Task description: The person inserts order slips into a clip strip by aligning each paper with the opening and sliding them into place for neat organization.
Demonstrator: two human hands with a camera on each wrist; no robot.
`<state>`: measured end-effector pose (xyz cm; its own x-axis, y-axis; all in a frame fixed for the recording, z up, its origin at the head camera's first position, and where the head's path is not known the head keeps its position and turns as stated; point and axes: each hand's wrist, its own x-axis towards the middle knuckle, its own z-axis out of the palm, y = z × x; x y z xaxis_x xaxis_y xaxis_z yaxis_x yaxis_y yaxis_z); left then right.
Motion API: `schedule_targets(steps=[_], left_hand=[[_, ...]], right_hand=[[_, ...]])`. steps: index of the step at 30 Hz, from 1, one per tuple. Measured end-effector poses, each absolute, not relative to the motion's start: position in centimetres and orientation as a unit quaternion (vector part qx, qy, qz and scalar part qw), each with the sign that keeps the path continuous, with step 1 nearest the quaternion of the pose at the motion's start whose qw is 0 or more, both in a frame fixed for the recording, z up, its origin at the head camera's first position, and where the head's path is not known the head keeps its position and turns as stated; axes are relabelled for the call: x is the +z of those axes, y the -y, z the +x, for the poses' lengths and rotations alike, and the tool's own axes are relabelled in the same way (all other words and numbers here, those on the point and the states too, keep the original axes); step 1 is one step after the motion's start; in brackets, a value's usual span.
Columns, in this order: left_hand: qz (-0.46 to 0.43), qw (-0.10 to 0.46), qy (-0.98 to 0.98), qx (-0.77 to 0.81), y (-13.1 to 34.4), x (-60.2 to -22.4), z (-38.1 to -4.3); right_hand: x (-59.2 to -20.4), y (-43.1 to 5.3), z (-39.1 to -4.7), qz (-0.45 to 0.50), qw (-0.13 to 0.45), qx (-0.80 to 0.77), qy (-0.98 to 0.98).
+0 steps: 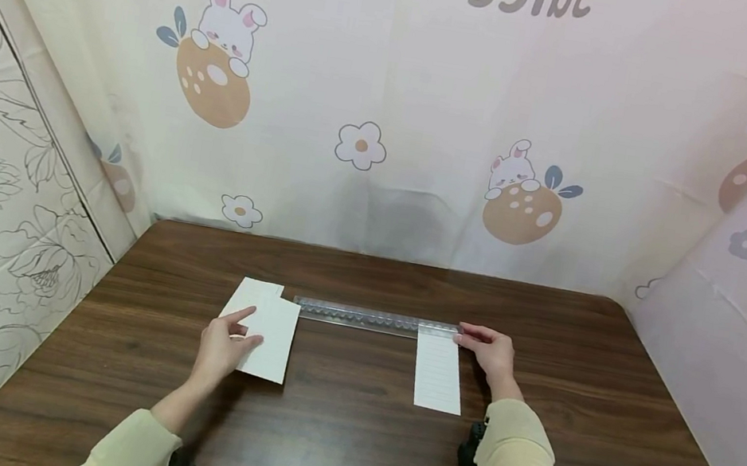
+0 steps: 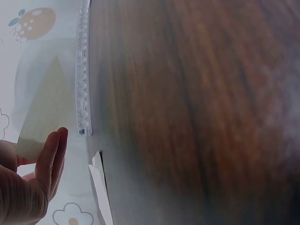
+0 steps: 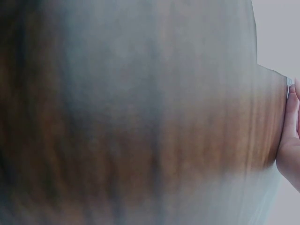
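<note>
the head view looks forward and down from six o'clock of the table (image 1: 344, 430), set well back; the left wrist view sits low and near, turned sideways, its left hand (image 2: 28, 194) at eight o'clock; the right wrist view hugs the tabletop, its right hand (image 3: 289, 157) near three; head and left wrist share the ruler (image 1: 361, 317)

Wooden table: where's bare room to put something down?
The table is bare in front of the ruler, between the white papers and lined slip; behind the ruler, up to the printed cloth; and right of the right hand. It's crowded at the white papers by the left hand, and where ruler, slip and right hand meet.
</note>
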<state>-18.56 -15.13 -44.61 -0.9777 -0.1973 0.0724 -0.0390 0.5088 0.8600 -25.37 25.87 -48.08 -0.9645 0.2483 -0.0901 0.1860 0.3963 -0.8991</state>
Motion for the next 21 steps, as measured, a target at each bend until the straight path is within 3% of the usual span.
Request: schedule_targets(steps=[21], left_hand=[[0.113,0.011,0.828,-0.549,14.3,-45.9,-19.1]], right_hand=[[-48.3,-25.9,-25.5,-0.132,0.032,0.534,0.835]])
